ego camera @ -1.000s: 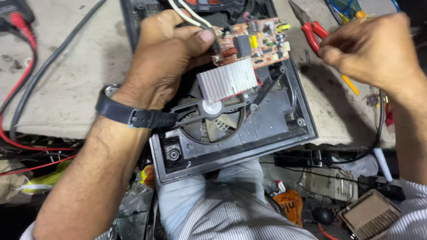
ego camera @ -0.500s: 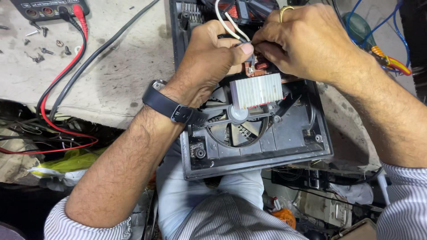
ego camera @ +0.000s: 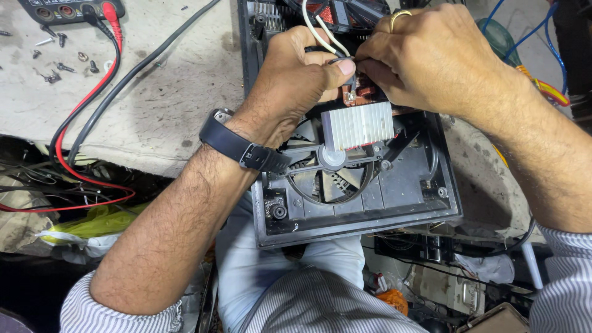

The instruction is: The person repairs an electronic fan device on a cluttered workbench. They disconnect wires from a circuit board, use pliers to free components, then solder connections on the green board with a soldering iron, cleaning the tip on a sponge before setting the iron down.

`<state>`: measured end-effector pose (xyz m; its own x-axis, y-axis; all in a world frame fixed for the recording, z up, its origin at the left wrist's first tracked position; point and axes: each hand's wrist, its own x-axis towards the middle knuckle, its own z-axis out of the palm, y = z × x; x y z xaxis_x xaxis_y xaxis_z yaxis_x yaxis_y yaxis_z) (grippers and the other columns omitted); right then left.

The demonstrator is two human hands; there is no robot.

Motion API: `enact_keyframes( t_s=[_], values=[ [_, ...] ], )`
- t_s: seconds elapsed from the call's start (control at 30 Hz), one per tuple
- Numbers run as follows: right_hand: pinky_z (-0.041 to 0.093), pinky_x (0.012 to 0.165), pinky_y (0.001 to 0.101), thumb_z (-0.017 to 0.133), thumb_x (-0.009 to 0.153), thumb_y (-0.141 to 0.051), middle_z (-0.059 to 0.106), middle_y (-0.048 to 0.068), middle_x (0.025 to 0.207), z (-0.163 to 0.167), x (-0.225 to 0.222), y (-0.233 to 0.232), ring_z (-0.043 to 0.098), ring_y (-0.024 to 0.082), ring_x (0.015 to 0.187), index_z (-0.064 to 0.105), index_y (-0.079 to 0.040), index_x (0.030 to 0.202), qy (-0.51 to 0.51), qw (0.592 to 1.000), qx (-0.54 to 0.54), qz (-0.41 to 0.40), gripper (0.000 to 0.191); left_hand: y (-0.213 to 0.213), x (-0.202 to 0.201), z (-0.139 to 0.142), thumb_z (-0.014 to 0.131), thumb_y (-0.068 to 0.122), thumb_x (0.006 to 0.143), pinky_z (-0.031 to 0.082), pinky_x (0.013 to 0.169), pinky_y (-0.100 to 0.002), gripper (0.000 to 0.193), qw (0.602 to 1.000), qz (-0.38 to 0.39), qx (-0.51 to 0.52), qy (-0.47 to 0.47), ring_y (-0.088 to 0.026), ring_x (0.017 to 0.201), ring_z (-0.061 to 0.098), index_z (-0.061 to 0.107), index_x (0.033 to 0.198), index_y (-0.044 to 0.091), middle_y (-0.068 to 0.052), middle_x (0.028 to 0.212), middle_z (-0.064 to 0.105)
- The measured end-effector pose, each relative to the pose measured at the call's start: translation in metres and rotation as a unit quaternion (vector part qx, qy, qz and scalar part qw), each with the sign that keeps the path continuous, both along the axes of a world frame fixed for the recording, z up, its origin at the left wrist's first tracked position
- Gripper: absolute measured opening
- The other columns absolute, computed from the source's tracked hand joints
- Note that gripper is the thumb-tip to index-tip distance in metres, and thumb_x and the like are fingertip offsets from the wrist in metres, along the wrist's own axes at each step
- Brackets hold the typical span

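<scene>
Far left: the grey workbench (ego camera: pixel 154 105) carries loose screws (ego camera: pixel 52 58) and a meter (ego camera: pixel 68 9) at its top edge, with red and black leads (ego camera: pixel 92 105) trailing off the front. The view has drifted since a second ago, so all this sits more to the left than it did.

Left hand: my left hand (ego camera: pixel 296 80), black watch (ego camera: pixel 237 145) on the wrist, is closed around the edge of the circuit board (ego camera: pixel 361 92), thumb pressed across to the right. It holds the same grip it had a second ago.

Centre: the black appliance housing (ego camera: pixel 370 209) rests half on the bench, half over my lap. Its fan (ego camera: pixel 333 166) is exposed, and the ribbed aluminium heat sink (ego camera: pixel 359 125) hangs just above the hub.

Wires: two white wires (ego camera: pixel 320 31) rise from the board between my hands.

Right hand: this is the change. A second ago my right hand (ego camera: pixel 431 55) was well off to the right, near the red-handled pliers; now it has come in and its fingertips pinch something thin at the board, touching my left thumb. What they pinch I cannot tell.

Hands together: both are closed on the board, knuckles nearly meeting.

Meaning: I judge the reaching is over and fine work at the board has begun.

Far right: coloured wires (ego camera: pixel 542 86) lie on the bench.
</scene>
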<state>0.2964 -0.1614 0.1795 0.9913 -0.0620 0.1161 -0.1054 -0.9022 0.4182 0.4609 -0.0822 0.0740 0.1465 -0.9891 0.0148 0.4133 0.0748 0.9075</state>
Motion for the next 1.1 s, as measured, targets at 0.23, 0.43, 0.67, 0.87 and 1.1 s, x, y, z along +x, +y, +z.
enact_keyframes(
  t_s=[0.23, 0.43, 0.67, 0.87, 1.1],
  values=[
    [0.055, 0.065, 0.0355, 0.08, 0.084, -0.023, 0.069, 0.005, 0.075, 0.007, 0.005, 0.005, 0.069, 0.022, 0.07, 0.075, -0.006, 0.083, 0.029, 0.994, -0.091, 0.052, 0.017, 0.001, 0.0, 0.004, 0.071, 0.003, 0.089, 0.067, 0.077, -0.03, 0.037, 1.0, 0.005, 0.014, -0.014, -0.017, 0.089, 0.078, 0.056, 0.122, -0.001, -0.016, 0.104, 0.078],
    [0.054, 0.062, 0.0368, 0.082, 0.088, -0.02, 0.069, 0.009, 0.081, 0.018, -0.004, 0.0, 0.068, 0.026, 0.071, 0.079, -0.005, 0.094, 0.023, 0.999, -0.029, -0.011, 0.017, 0.002, -0.001, 0.004, 0.071, 0.003, 0.089, 0.069, 0.077, -0.028, 0.035, 1.0, 0.007, -0.009, -0.009, -0.015, 0.09, 0.079, 0.056, 0.121, 0.0, -0.016, 0.103, 0.078],
    [0.057, 0.068, 0.0382, 0.081, 0.079, -0.017, 0.071, 0.008, 0.084, 0.009, -0.004, -0.002, 0.071, 0.026, 0.076, 0.078, -0.004, 0.097, 0.006, 0.998, -0.002, 0.062, 0.022, 0.0, -0.002, 0.003, 0.071, 0.002, 0.089, 0.067, 0.073, -0.028, 0.033, 1.0, 0.002, 0.008, -0.005, -0.016, 0.086, 0.077, 0.058, 0.119, -0.002, -0.015, 0.102, 0.077],
    [0.057, 0.066, 0.0353, 0.081, 0.08, -0.022, 0.071, 0.007, 0.081, 0.005, 0.002, -0.003, 0.071, 0.024, 0.073, 0.077, -0.006, 0.093, 0.029, 0.994, -0.082, 0.063, 0.022, 0.001, -0.001, 0.004, 0.072, 0.001, 0.088, 0.066, 0.071, -0.028, 0.034, 1.0, 0.008, 0.01, -0.007, -0.016, 0.084, 0.075, 0.057, 0.119, -0.002, -0.016, 0.102, 0.076],
    [0.056, 0.067, 0.0341, 0.081, 0.082, -0.022, 0.07, 0.005, 0.08, 0.011, 0.003, 0.0, 0.07, 0.021, 0.072, 0.077, -0.006, 0.092, 0.021, 0.996, -0.068, 0.06, 0.02, 0.001, 0.0, 0.004, 0.072, 0.002, 0.088, 0.066, 0.073, -0.028, 0.036, 1.0, 0.0, 0.014, -0.007, -0.016, 0.085, 0.077, 0.057, 0.121, -0.001, -0.016, 0.103, 0.078]
  ],
)
